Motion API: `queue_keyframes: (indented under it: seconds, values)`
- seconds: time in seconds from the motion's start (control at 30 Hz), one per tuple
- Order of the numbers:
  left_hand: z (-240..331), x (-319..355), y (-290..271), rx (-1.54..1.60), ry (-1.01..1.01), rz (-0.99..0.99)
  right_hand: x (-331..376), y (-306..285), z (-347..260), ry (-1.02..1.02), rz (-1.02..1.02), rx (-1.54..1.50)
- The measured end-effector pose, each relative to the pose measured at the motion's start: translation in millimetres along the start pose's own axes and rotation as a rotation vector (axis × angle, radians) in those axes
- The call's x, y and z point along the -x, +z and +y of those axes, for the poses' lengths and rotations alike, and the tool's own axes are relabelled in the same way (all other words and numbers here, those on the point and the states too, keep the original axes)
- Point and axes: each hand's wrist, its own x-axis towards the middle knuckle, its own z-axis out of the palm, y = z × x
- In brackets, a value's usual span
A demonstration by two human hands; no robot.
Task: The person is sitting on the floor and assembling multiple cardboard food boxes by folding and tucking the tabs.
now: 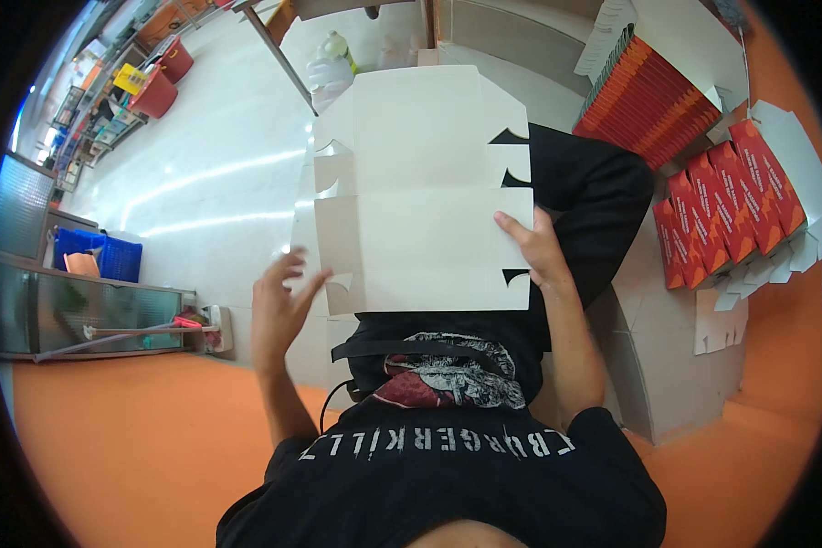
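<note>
An unfolded white cardboard box blank [429,228] lies over my lap, its plain side up. Crease lines run across it, and curved slots are cut along both side edges. My right hand [537,245] grips the right edge, thumb on top and the other fingers mostly hidden beneath. By the lower left edge is my left hand [288,297], its fingers spread and slightly blurred. Its thumb is close to a left side flap; whether it touches cannot be made out.
To the right stand folded red-and-white boxes [726,205] and a stack of red printed cardboard blanks [644,100]. A flat white piece [720,321] lies below them. A plastic bottle [335,47] stands beyond the blank. Far left are red tubs [160,87] and a blue crate [100,254].
</note>
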Motion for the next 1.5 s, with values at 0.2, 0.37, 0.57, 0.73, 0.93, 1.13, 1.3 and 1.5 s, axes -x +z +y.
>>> queue_keyframes:
  seconds: [0.2, 0.37, 0.57, 0.73, 0.93, 1.13, 1.3, 1.5]
  values:
    - [-18, -45, 60, 0.738, -0.206, -0.083, 4, 4, 7, -0.003, -0.011, 0.03]
    - [-32, -45, 73, 0.959, -0.236, -0.177, 5, 2, -1, -0.109, -0.011, 0.178]
    - [-28, -47, 72, 1.054, -0.258, -0.177, 1, -1, -7, -0.073, -0.015, 0.303]
    - [-24, -51, 74, 1.117, -0.14, -0.232, -9, 2, 1, -0.148, 0.046, 0.39]
    - [-28, -56, 80, 1.059, -0.151, -0.204, -12, 7, 7, -0.274, 0.173, 0.598]
    - [-28, -53, 80, 1.065, -0.141, -0.195, -6, 25, -4, -0.224, 0.309, 0.959]
    - [-20, -48, 78, 1.064, -0.095, -0.156, -9, 53, -3, -0.254, 0.34, 1.314]
    - [-19, -44, 75, 1.022, -0.085, -0.096, -6, 64, -2, -0.254, 0.373, 1.283]
